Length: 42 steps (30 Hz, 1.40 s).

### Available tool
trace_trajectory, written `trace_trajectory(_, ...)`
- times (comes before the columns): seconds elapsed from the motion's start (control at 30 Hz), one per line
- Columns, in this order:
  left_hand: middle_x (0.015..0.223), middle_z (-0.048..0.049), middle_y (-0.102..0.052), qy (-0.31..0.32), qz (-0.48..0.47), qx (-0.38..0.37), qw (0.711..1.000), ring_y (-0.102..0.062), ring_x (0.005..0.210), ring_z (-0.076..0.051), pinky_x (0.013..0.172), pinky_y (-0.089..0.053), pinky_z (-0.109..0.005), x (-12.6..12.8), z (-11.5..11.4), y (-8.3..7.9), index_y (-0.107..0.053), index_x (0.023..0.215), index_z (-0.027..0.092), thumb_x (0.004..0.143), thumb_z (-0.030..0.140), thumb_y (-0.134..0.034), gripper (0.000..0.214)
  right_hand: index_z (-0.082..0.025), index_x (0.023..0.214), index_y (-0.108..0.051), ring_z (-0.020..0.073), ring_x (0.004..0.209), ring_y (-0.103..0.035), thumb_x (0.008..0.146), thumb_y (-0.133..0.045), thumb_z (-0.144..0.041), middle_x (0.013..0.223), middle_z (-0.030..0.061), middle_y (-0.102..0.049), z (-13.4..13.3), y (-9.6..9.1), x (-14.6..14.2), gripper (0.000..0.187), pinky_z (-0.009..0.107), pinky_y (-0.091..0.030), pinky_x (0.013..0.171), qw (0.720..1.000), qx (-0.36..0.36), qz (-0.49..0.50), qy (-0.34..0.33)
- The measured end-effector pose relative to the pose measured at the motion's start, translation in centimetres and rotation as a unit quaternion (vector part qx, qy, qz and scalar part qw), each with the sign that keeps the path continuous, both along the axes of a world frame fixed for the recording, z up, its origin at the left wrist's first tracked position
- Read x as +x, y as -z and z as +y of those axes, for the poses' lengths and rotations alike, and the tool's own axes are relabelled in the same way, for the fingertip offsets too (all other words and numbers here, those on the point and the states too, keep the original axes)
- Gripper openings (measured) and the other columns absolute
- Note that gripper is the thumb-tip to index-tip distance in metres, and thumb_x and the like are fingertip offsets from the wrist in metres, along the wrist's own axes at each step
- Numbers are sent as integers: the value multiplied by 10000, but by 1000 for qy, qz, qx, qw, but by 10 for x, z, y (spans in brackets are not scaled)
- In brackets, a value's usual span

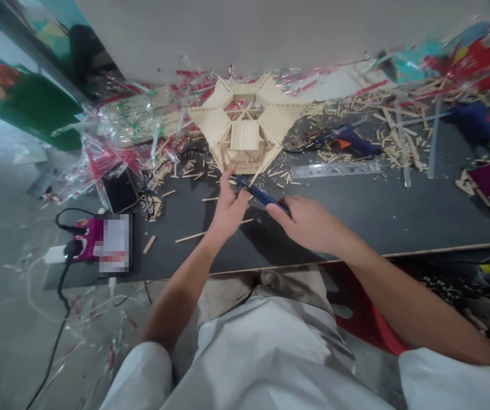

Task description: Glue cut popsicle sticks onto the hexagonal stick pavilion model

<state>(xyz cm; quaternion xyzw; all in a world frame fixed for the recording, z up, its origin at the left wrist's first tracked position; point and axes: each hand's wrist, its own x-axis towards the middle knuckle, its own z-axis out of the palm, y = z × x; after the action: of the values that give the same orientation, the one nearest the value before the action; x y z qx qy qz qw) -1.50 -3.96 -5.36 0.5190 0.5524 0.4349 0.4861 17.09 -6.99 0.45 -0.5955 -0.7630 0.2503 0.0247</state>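
My right hand [309, 225] is shut around a slim blue-handled tool [262, 193], possibly a cutter, whose far end sits close to my left hand [228, 208]. The left hand's fingers are curled by the tool's tip, and a thin wooden stick [254, 177] rises there toward the model. I cannot tell whether the left hand grips the stick or the tool. Just beyond both hands stands a pale hexagonal pavilion model of glued craft sticks [245, 128], with a flared roof. My fingertips stay just short of its near edge.
On the dark work table [356, 216], loose stick pieces lie scattered. A blue hot glue gun [347, 141], a clear ruler [335, 168], a phone [120, 191] and a magenta device [86, 239] with cables surround the model. Crumpled clear plastic wrap [121, 125] lies behind.
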Motion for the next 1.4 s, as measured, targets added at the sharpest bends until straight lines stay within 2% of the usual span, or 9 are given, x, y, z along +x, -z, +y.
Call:
trace_trajectory(0.1, 594, 133, -336, 12, -45, -36, 998, -383, 428, -82, 482, -308, -188, 1, -1, -3, -261, 1528, 247, 1060, 332, -538, 550, -154, 1031, -666, 293, 977, -689, 1116, -333, -513, 1052, 156, -738, 1, 3, 0, 497, 328, -367, 740, 1000, 11, -14, -5)
trace_trajectory(0.2, 589, 130, -349, 14, -42, -17, 999, -372, 444, -88, 487, -294, -199, 1, -2, -5, -271, 1513, 227, 1063, 315, -543, 533, -164, 1016, -662, 279, 876, -696, 1116, -325, -519, 971, 128, -750, 2, 4, 1, 500, 332, -323, 675, 1000, -2, -29, -11)
trace_trajectory(0.4, 615, 89, -478, 0, 43, 26, 999, -499, 510, -127, 540, -361, -226, -3, -8, -9, -320, 1519, 206, 1031, 261, -566, 549, -149, 1008, -679, 299, 957, -693, 1113, -304, -519, 1055, 159, -732, 2, 4, 1, 537, 346, -364, 731, 998, 29, -42, -21)
trace_trajectory(0.57, 595, 64, -556, -4, 143, 30, 989, -601, 542, -180, 576, -422, -252, 0, -14, -25, -254, 1575, 142, 1012, 241, -522, 632, -145, 1015, -692, 327, 951, -707, 1105, -255, -557, 1049, 176, -741, 8, 3, 2, 607, 360, -352, 684, 996, 11, -78, -37)
trace_trajectory(0.63, 680, 9, -660, -2, 254, 41, 966, -679, 643, -211, 652, -473, -275, 4, -19, -31, -186, 1604, 111, 1014, 222, -486, 671, -147, 984, -701, 336, 940, -713, 1102, -220, -577, 1026, 188, -748, 12, 6, 2, 655, 361, -354, 665, 996, 4, -82, -46)
trace_trajectory(0.77, 954, -142, -778, 29, 473, 50, 879, -771, 843, -283, 767, -536, -344, 9, -32, -37, -46, 1646, 73, 1062, 234, -395, 699, -160, 834, -714, 337, 886, -728, 1097, -131, -604, 906, 191, -758, 16, 9, 2, 779, 367, -404, 686, 993, -67, -71, -66)
trace_trajectory(0.93, 1148, -157, -774, 92, 562, 1, 822, -787, 940, -304, 787, -588, -383, 13, -45, -39, -175, 1666, 205, 1086, 204, -336, 602, -151, 877, -770, 319, 910, -746, 1106, -140, -573, 944, 191, -778, 14, 4, 3, 793, 368, -461, 757, 987, -124, -60, -85)
trace_trajectory(1.1, 1235, -139, -735, 129, 597, -23, 791, -781, 969, -274, 815, -602, -360, 16, -49, -43, -326, 1640, 267, 1034, 100, -388, 632, -123, 941, -800, 342, 867, -752, 1095, -167, -602, 936, 222, -776, 12, 3, 3, 808, 385, -468, 720, 986, -120, -82, -87)
trace_trajectory(1.4, 1141, -127, -729, 139, 614, -17, 777, -781, 882, -256, 751, -605, -332, 12, -52, -31, -361, 1627, 246, 1030, 152, -434, 609, -119, 933, -800, 352, 829, -752, 1092, -190, -601, 902, 219, -774, 12, 4, 0, 794, 396, -471, 689, 983, -120, -99, -97)
